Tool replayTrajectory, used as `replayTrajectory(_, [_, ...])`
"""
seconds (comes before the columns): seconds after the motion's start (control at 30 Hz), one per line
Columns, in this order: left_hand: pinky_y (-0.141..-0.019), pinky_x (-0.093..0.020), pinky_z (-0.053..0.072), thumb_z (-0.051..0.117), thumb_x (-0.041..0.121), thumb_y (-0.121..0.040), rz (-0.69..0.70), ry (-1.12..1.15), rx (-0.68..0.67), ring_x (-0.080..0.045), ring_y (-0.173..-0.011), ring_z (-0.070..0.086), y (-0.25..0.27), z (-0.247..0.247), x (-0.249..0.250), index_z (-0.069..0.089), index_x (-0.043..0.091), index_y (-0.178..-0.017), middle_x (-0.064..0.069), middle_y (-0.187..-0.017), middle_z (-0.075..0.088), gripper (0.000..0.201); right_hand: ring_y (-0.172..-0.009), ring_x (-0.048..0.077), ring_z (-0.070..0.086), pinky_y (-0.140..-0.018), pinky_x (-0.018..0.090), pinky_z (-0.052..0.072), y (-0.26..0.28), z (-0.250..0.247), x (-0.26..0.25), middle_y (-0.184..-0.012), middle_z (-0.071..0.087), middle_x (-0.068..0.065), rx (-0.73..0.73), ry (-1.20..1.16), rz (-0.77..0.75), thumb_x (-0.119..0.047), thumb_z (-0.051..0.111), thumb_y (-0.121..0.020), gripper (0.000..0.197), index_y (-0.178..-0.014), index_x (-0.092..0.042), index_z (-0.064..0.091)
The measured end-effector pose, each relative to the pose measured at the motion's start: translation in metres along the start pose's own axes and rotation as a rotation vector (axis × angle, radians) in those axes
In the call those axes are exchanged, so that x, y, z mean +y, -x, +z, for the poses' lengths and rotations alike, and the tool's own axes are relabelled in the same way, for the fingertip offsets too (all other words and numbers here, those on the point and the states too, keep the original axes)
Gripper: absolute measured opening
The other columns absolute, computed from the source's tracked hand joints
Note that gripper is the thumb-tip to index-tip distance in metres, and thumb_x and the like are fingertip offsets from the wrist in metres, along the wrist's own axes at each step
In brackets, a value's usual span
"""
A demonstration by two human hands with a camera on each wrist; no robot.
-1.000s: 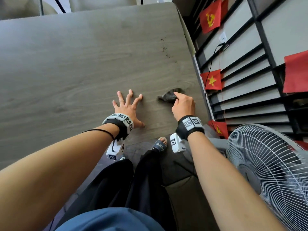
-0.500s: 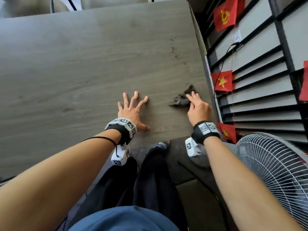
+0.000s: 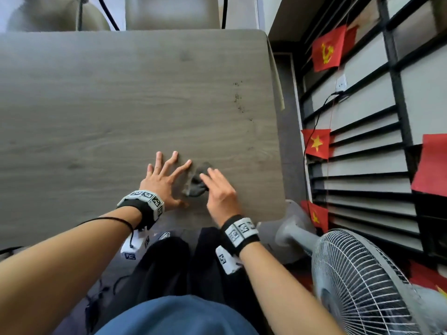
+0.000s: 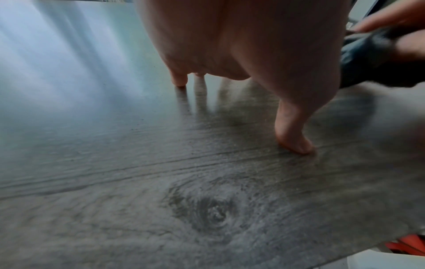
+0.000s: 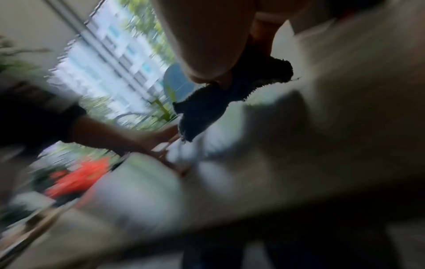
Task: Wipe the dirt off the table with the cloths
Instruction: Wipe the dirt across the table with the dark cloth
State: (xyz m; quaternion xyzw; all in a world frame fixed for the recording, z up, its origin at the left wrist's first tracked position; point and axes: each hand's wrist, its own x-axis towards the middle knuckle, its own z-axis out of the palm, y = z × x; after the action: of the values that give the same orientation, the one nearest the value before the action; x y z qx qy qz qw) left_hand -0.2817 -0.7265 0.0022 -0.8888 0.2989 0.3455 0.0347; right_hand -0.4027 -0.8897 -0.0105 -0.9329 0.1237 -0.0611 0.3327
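A grey wood-grain table [image 3: 96, 105] carries a trail of dark dirt specks [image 3: 238, 97] near its right edge. My left hand [image 3: 164, 180] lies flat on the table with its fingers spread; in the left wrist view the left hand [image 4: 241, 45] touches the wood with its fingertips and thumb. My right hand [image 3: 219, 192] holds a small dark cloth [image 3: 196, 186] against the table, just right of the left index finger. The cloth [image 5: 230, 94] sits pinched between thumb and fingers, and the cloth [image 4: 372, 60] shows blurred beside the left hand.
A standing fan [image 3: 362, 281] is close at the lower right. A slatted wall with red flags [image 3: 327, 52] runs along the table's right side. Chairs [image 3: 169, 13] stand past the far edge. My legs are under the near edge.
My right hand has swept the cloth leftward from near the table's right edge to beside my left hand. The left hand has stayed flat in place.
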Motion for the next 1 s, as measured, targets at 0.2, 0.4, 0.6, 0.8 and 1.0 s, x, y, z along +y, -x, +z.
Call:
replayTrajectory(0.2, [-0.124, -0.055, 0.005, 0.069, 0.049, -0.075, -0.002, 0.019, 0.013, -0.038, -0.151, -0.021, 0.001, 0.001, -0.002, -0.022, 0.054, -0.149, 0.006, -0.166, -0.019, 0.118, -0.133, 0.027, 0.046, -0.116, 0.035, 0.029, 0.004, 0.04, -0.024, -0.136, 0.057, 0.007, -0.177, -0.011, -0.048, 0.008, 0.053, -0.076, 0.05, -0.12, -0.013, 0.066])
replayTrajectory(0.4, [-0.124, -0.054, 0.002, 0.072, 0.08, -0.062, -0.002, 0.039, 0.002, -0.034, -0.15, -0.025, 0.003, -0.001, -0.003, -0.022, 0.056, -0.149, 0.012, -0.164, -0.023, 0.131, -0.128, 0.022, 0.053, -0.106, 0.03, 0.041, -0.024, -0.002, 0.034, -0.131, 0.062, 0.002, -0.067, 0.036, -0.003, 0.0, 0.047, -0.08, 0.046, -0.119, -0.015, 0.068])
replayTrajectory(0.6, [-0.122, -0.053, 0.002, 0.072, 0.081, -0.061, -0.005, 0.043, 0.011, -0.033, -0.15, -0.025, 0.003, -0.001, -0.001, -0.023, 0.056, -0.148, 0.012, -0.165, -0.023, 0.132, -0.125, 0.023, 0.055, -0.099, 0.034, 0.048, -0.046, -0.03, 0.059, -0.127, 0.064, 0.005, 0.021, 0.033, 0.143, 0.008, 0.051, -0.077, 0.046, -0.113, -0.012, 0.071])
replayTrajectory(0.8, [-0.124, -0.054, 0.003, 0.072, 0.08, -0.062, 0.007, 0.063, 0.033, -0.033, -0.15, -0.026, 0.002, 0.002, -0.003, -0.023, 0.054, -0.149, 0.014, -0.164, -0.022, 0.132, -0.117, 0.032, 0.06, -0.1, 0.037, 0.047, -0.03, 0.003, -0.003, -0.12, 0.067, 0.014, 0.002, -0.027, 0.158, 0.002, 0.05, -0.075, 0.042, -0.109, -0.007, 0.072])
replayTrajectory(1.0, [-0.124, -0.055, 0.003, 0.072, 0.076, -0.062, 0.016, 0.107, 0.055, -0.033, -0.151, -0.023, 0.002, 0.003, -0.004, -0.018, 0.053, -0.152, 0.013, -0.166, -0.016, 0.129, -0.129, 0.029, 0.051, -0.107, 0.039, 0.043, -0.017, 0.027, -0.018, -0.133, 0.06, 0.008, -0.149, 0.011, 0.071, 0.001, 0.053, -0.08, 0.042, -0.115, -0.014, 0.07])
